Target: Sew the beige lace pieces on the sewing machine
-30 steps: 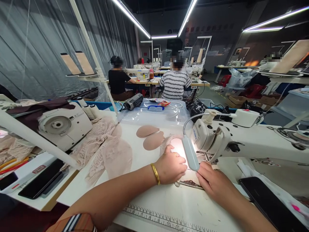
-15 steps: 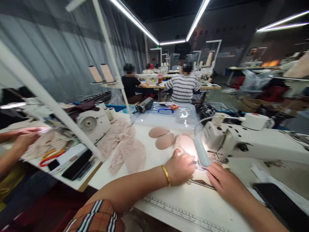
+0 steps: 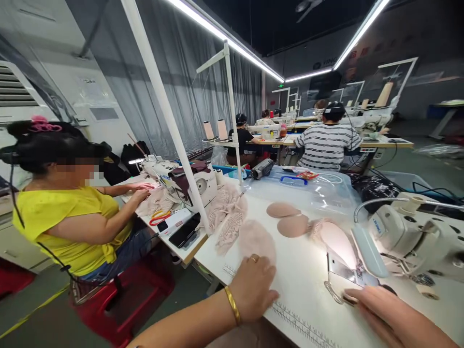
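**Two hands flat on the white sewing table**

Two of your hands rest near the front edge of the white sewing table. Your left hand, with a gold bangle on the wrist, lies open and flat, fingers spread. Its fingertips touch the round pink lace piece near the front left corner. It grips nothing.

Your right hand lies low at the front edge too. Its fingers reach out flat to the pale, brightly lit fabric piece under the lamp of the white sewing machine. I cannot tell if they pinch anything.

Two tan oval foam cups sit loose in the middle of the table, well apart from both hands. More pink lace is heaped at the left edge, and a clear plastic box stands at the back edge.

It looks like one piece is at the needle, and the lace and cups are not sewn in yet, so much work is left.

At the next table to your left, a person in a yellow shirt sews.
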### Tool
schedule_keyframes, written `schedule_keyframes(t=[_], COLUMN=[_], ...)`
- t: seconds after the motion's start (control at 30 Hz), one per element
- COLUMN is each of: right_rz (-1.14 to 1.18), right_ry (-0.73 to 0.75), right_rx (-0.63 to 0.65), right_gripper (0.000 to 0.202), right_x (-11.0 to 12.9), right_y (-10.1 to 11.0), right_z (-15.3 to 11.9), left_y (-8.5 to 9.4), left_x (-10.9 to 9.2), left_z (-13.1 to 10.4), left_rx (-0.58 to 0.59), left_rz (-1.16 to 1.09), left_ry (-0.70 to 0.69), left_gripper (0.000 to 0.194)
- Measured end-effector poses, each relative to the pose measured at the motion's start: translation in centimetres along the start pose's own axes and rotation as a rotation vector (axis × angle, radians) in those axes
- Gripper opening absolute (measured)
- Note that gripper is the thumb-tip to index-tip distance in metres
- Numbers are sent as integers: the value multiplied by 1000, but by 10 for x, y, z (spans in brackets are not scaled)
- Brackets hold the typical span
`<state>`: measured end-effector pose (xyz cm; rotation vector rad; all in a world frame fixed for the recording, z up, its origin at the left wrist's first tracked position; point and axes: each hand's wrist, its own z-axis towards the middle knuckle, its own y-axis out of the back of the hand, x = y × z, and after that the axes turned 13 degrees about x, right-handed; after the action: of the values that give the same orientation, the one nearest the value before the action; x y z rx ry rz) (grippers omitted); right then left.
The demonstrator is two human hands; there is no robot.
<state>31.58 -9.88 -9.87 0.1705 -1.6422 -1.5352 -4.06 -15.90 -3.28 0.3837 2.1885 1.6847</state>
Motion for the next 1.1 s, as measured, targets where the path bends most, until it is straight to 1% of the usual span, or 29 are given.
schedule_keyframes(t=[0.07, 0.1, 0.13, 0.17, 0.2, 0.23, 0.27, 0.3, 0.33, 0.4, 0.47, 0.57, 0.67, 0.77, 0.83, 0.87, 0.9, 0.93, 0.97, 1.0, 1.03, 1.07, 1.1], right_rz=[22, 25, 37, 52, 66, 82, 97, 111, 118, 127, 153, 269, 422, 520, 574, 627, 703, 795, 895, 986, 1053, 1103, 1131], right_ry=[-20, -40, -61, -94, -142, -194, -243, -284, -313, -344, -354, -330, -278, -250, -252, -262, -270, -275, -277, -278, -281, -291, -308], right_rx=[94, 85, 70, 66, 57, 43, 22, -5, -33, -86, -129, -160, -148, -141, -151, -155, -152, -144, -136, -132, -137, -150, -162], right_gripper=[29, 29, 31, 33, 33, 34, 34, 35, 34, 32, 27, 21, 31, 37, 39, 39, 40, 40, 40, 40, 40, 41, 42], right_x=[41, 58, 70, 80, 87, 92, 95, 97, 98, 100, 100, 99, 101, 108, 112, 113, 113, 112, 110, 107, 103, 99, 95], right_y=[8, 10, 11, 10, 9, 6, 3, -1, -6, -15, -23, -29, -26, -16, -7, -3, 0, 3, 4, 4, 3, 1, -1], right_z=[9, 14, 19, 24, 29, 35, 41, 48, 56, 72, 84, 90, 81, 67, 58, 54, 52, 50, 50, 50, 52, 54, 56], left_y=[-7, -8, -7, -4, 1, 6, 11, 16, 20, 25, 26, 21, 17, 14, 15, 17, 20, 24, 30, 37, 46, 55, 63], left_x=[-12, -14, -13, -8, -1, 7, 16, 23, 29, 32, 27, 11, -2, -8, -8, -6, -2, 2, 8, 15, 22, 29, 37], left_z=[-7, -9, -7, -3, 5, 16, 29, 43, 57, 78, 88, 83, 69, 56, 51, 50, 51, 54, 59, 68, 78, 91, 106], left_rx=[-59, -118, -195, -284, -366, -420, -436, -400, -349, -285, -258, -257, -293, -318, -270, -208, -135, -74, -43, -46, -81, -134, -178], left_rz=[-92, -158, -230, -296, -354, -410, -464, -538, -624, -715, -799, -961, -1100, -1265, -1390, -1413, -1372, -1236, -1043, -830, -621, -464, -376], left_ry=[-205, -279, -309, -285, -212, -103, 14, 109, 163, 144, 57, -50, -98, -135, -168, -197, -234, -264, -275, -268, -240, -194, -155], left_gripper=[46, 44, 41, 40, 41, 44, 49, 54, 50, 33, 32, 39, 50, 57, 59, 59, 55, 50, 44, 38, 32, 28, 29])
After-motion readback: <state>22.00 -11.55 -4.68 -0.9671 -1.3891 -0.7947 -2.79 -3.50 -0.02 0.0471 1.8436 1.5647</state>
